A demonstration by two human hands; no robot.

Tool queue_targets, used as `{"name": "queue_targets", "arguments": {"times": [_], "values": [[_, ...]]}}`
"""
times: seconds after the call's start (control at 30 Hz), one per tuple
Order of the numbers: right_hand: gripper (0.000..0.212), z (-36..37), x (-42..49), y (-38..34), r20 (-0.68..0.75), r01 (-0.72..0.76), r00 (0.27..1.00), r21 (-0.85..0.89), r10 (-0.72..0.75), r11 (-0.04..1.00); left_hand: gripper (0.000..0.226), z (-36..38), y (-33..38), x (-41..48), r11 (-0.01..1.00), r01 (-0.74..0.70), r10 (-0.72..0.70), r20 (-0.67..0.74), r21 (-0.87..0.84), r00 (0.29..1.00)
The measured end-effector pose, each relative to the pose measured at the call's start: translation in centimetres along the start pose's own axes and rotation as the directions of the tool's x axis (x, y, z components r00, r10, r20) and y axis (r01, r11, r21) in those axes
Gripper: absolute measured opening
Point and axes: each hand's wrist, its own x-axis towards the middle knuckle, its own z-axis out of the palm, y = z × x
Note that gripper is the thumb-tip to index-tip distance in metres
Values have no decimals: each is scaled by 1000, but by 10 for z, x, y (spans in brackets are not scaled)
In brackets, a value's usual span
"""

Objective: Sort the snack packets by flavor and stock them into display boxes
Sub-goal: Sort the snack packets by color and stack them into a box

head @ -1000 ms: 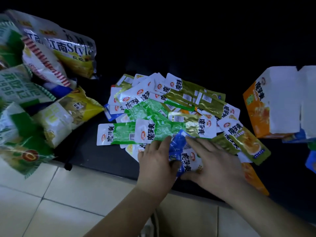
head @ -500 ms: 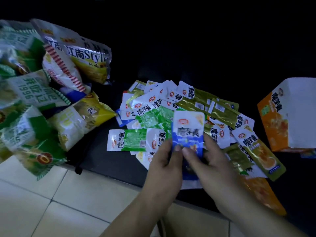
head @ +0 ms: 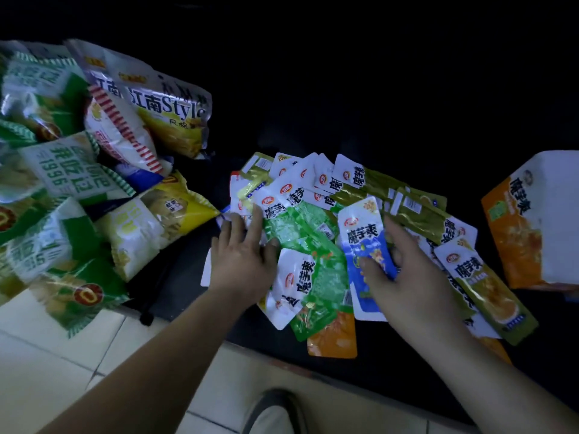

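Observation:
A heap of small snack packets lies on a dark surface: green ones [head: 326, 277], olive-gold ones [head: 416, 211] and an orange one [head: 333, 339]. My right hand [head: 410, 277] holds blue packets [head: 365, 242] upright, thumb on the front and fingers behind. My left hand [head: 242, 255] lies flat with straight fingers on the left side of the heap, touching green and white packets. An orange and white display box [head: 539, 227] stands at the right edge.
Large chip bags [head: 78, 189] are piled at the left, some hanging over the dark surface's edge. Pale floor tiles [head: 47, 371] run along the bottom, and the toe of a shoe [head: 275, 411] shows below.
My left hand has let go of the blue packet and moved left onto the heap. My right hand keeps the blue packets, now further right.

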Motion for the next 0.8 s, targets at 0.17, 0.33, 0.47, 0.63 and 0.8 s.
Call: {"name": "queue_targets", "arguments": {"times": [0.17,0.33,0.47,0.63,0.8], "values": [[82,-2,1,31,66,-67,995,-25,69,997,73,3,18,-38,988,29,-32,-14,-152,999],[86,-10,-3,33,123,-102,987,-7,102,995,53,-11,20,-71,842,-3,-51,-86,-540,995],[76,-9,-5,25,130,-108,986,21,105,994,72,-10,19,-86,923,-250,201,-188,-292,961],[72,-15,-5,24,84,-140,988,173,128,975,62,14,39,-94,901,-429,418,-133,-65,899],[62,-33,-15,34,-137,-75,983,305,122,949,47,1,38,-87,965,-253,262,-270,65,927]]}}
